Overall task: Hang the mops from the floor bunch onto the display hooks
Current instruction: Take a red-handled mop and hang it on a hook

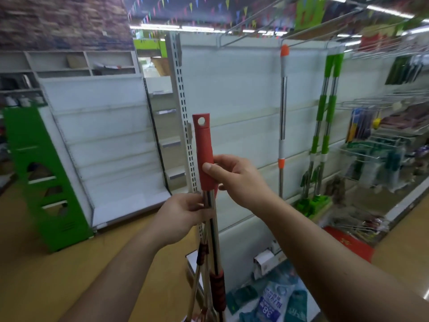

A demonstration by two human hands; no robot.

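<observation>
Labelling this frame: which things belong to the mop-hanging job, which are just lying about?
Job:
- red-handled mop, upright, gripped by right hand and left hand
- hooks overhead
- orange-tipped mop and green mops, already hung

Lying about:
- green stand
- packets on the floor
- red mat

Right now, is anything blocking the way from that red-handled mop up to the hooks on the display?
Nothing visible does. Both hands, left hand and right hand, hold the red-handled mop upright before the white panel; open space lies between it and the display hooks, left of the orange-tipped mop.

Both hands raised ahead, left hand (183,213) low, right hand (234,177) above, fingers curled.
</observation>
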